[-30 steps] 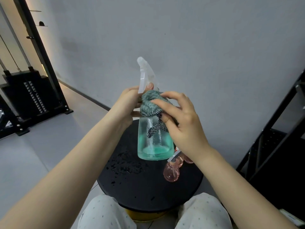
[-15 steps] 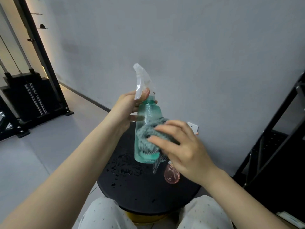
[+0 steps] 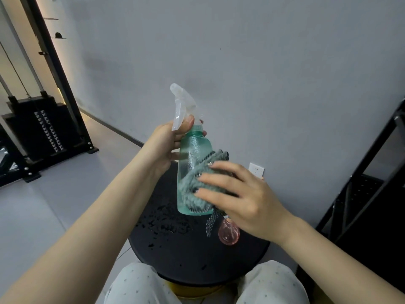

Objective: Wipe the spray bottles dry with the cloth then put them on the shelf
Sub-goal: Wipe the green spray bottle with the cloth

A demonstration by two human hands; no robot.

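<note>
Step in hand: drying, 1 of 2 bottles, shelving not yet begun; judged about midway on this bottle, since droplets show on its upper body. Item 1, black metal shelf point(image 3: 359, 194): open-frame rack with perforated decks, well to the right of the right hand; the next move calls for finishing the wipe up to the shoulder and around the base, then a reach rightward to stand the bottle there. Item 2, round black table point(image 3: 192, 255): matte top, below both hands, scattered with water beads under the left forearm. Item 3, left hand point(image 3: 168, 141): grasps the neck of the bottle just beneath the trigger, thumb forward, holding it upright and slightly tilted in the air. Item 4, right hand point(image 3: 238, 198): fingers spread and curved, pressing the cloth round the lower body of the bottle. Item 5, teal spray bottle point(image 3: 192, 150): translucent plastic, cylindrical with rounded shoulder, clear white trigger head; between the 2 hands, above the table. Item 6, cloth point(image 3: 195, 187): grey-green, thick ribbed pile, dark patterned edge trailing below the right hand. Item 7, pink spray bottle point(image 3: 229, 234): translucent, bulbous, on the table directly under the right hand; mostly hidden, so its head and whether it is dry cannot be told.
</note>
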